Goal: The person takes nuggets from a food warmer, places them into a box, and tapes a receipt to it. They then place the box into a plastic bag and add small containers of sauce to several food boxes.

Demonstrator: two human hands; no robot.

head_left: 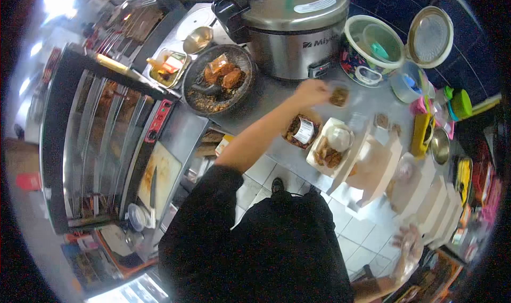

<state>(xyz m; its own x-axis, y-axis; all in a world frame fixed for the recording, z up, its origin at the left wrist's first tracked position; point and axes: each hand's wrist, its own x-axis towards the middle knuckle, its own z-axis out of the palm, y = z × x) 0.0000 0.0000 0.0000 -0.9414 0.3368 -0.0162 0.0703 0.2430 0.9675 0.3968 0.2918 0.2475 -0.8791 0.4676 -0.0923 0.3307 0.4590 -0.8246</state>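
My left hand reaches out across the steel bench, fingers pinched together on a small clear cup of dark relish, which it holds just above the surface between the big rice cooker and the open takeaway box. I judge the cup is carried level so its contents stay in it. That box lies nearest, with fried pieces and a mound of wrapped rice already inside, its lid flat, so anything more can drop straight in. Just left of it sits a round basket of fried bits with a labelled tub in it, close enough to serve from. Beyond, empty folded boxes are fanned along the edge, each overlapping the next, I think so one can be pulled off at a time

My right hand hangs low near those boxes, wearing what looks like a thin clear glove, fingers spread apart and holding nothing. The stone mortar with its pestle and chilli paste rests beside the cooker, and a smaller cooker stands lid-open at the back. The glass food warmer stands across the tiled aisle
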